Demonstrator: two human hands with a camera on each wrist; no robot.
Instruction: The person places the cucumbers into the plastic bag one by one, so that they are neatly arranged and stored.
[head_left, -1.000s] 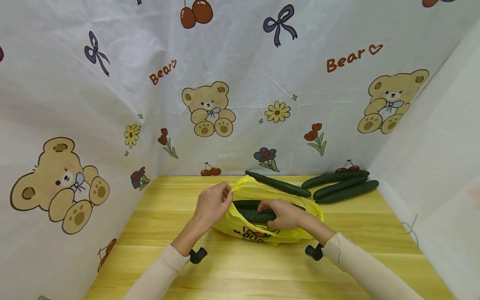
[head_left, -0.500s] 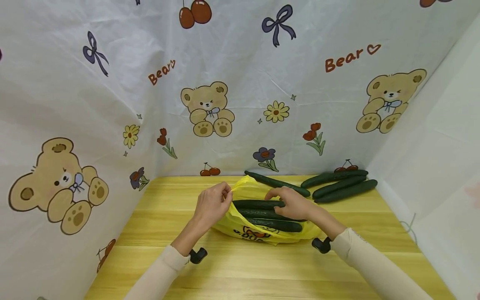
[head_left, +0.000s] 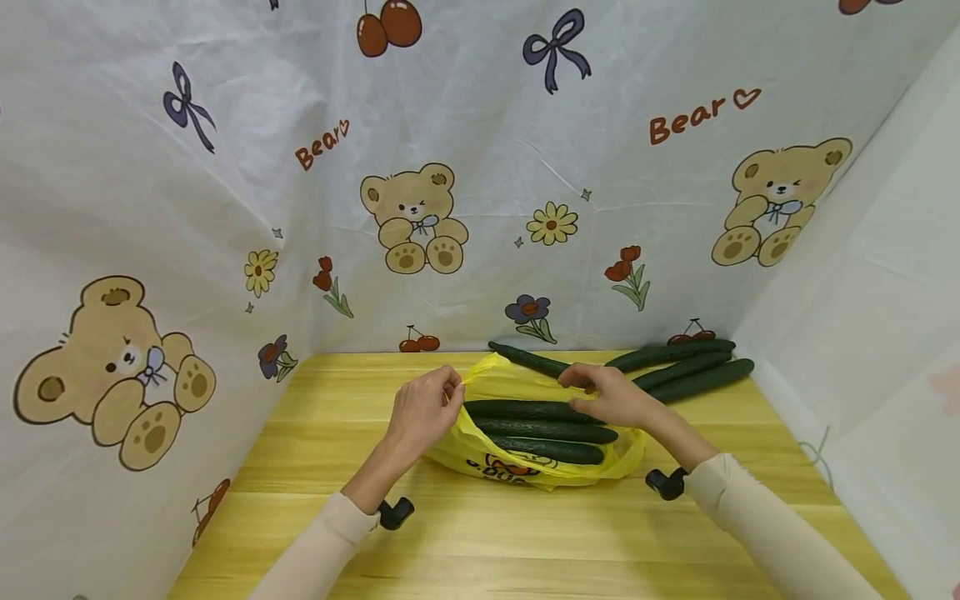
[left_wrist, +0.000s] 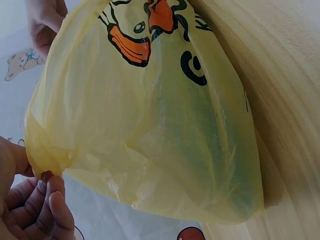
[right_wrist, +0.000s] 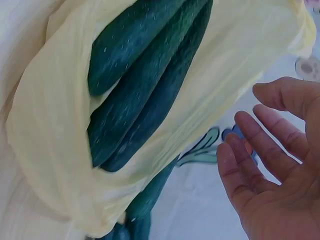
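Observation:
A yellow plastic bag point(head_left: 517, 379) lies on the table with its mouth spread, and cucumbers point(head_left: 551, 429) lie side by side inside it. My left hand point(head_left: 426, 408) pinches the bag's rim at its left end; the left wrist view shows the thumb and fingers point(left_wrist: 47, 205) gripping the gathered film. Above the bag's right part, my right hand point(head_left: 615, 398) hangs with nothing in it, its fingers point(right_wrist: 260, 142) loosely bent and apart from the bag in the right wrist view. Three cucumbers point(right_wrist: 145, 95) show through the opening there.
Behind the bag lies a single cucumber point(head_left: 528, 358), partly hidden by my right hand. Three more cucumbers point(head_left: 697, 379) lie together at the back right of the wooden table point(head_left: 480, 542). A printed white cloth point(head_left: 480, 308) stands behind the table.
My right hand has let go of a cucumber in the bag and moved up and to the right, uncovering the cucumbers inside. My left hand stays on the rim.

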